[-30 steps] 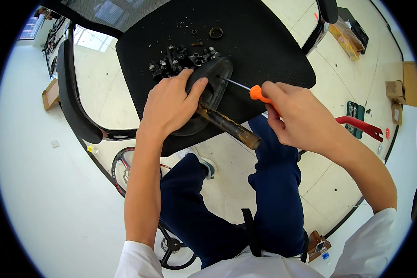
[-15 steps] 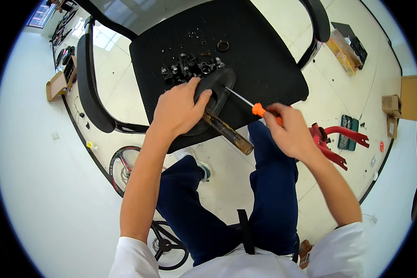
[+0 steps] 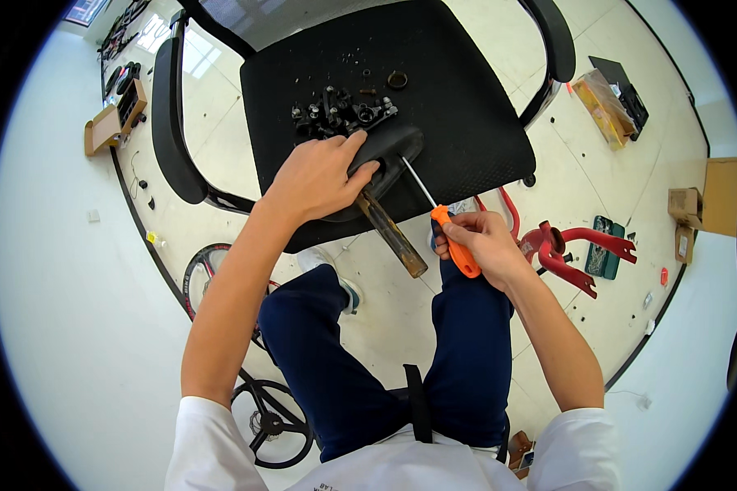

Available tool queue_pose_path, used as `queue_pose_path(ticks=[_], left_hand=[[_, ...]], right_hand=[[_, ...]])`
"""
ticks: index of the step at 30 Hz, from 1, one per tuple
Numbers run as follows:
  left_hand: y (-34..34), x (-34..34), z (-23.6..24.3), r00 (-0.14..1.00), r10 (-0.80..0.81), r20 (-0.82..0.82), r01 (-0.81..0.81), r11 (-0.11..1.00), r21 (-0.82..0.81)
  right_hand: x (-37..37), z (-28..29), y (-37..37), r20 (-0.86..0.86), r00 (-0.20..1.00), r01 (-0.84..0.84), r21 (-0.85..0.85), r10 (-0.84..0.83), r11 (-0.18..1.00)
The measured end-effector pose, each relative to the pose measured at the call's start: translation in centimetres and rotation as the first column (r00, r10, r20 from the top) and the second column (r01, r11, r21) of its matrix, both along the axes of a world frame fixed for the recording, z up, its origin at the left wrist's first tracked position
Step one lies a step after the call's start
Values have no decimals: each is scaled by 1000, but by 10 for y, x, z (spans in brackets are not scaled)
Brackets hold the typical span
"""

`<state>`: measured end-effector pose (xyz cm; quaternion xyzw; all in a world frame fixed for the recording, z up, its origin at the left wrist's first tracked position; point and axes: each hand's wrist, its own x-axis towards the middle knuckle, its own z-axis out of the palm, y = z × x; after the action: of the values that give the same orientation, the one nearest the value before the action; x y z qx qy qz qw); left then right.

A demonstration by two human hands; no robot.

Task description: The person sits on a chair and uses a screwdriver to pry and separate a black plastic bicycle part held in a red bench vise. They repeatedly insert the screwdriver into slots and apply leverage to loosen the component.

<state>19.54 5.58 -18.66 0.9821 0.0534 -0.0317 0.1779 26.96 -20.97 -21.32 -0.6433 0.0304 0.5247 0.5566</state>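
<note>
A black bicycle saddle [image 3: 401, 141] lies on the seat of a black office chair, with a worn brownish seatpost [image 3: 393, 241] reaching from it past the seat's front edge. Closed over the saddle by the post's upper end, my left hand [image 3: 319, 176] holds it down; its fingertips are partly hidden. My right hand [image 3: 487, 245] grips a screwdriver [image 3: 457, 250] by its orange handle between thumb and fingers. The thin shaft slants up and left, and its tip meets the saddle near the right edge. Small black metal bike parts [image 3: 336, 110] are heaped just beyond the saddle.
A metal ring [image 3: 397, 79] and crumbs lie on the chair seat [image 3: 467, 106], between two armrests. On the floor are a red bike fork [image 3: 553, 250], a green tool case [image 3: 604, 254], a spoked black wheel [image 3: 274, 425] and an open carton [image 3: 106, 129].
My right hand has drawn back toward my knee, and the screwdriver stands steeper with more of its handle showing. My left hand stays on the saddle. The whole view has shifted slightly.
</note>
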Motion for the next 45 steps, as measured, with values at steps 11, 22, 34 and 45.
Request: queue_pose_path(ticks=[11, 22, 34, 45], left_hand=[[-1, 7, 2, 1000, 20, -22, -20, 1000, 7], [11, 17, 0, 992, 79, -100, -87, 993, -75], [25, 29, -4, 983, 99, -156, -127, 975, -182], [29, 31, -6, 990, 71, -118, -92, 979, -183]], right_hand=[[-1, -17, 17, -65, 998, 10, 77, -5, 997], [-10, 29, -7, 111, 986, -126, 27, 122, 992], [-1, 20, -7, 767, 602, -100, -206, 224, 973], [-2, 12, -3, 822, 539, -93, -160, 184, 983]])
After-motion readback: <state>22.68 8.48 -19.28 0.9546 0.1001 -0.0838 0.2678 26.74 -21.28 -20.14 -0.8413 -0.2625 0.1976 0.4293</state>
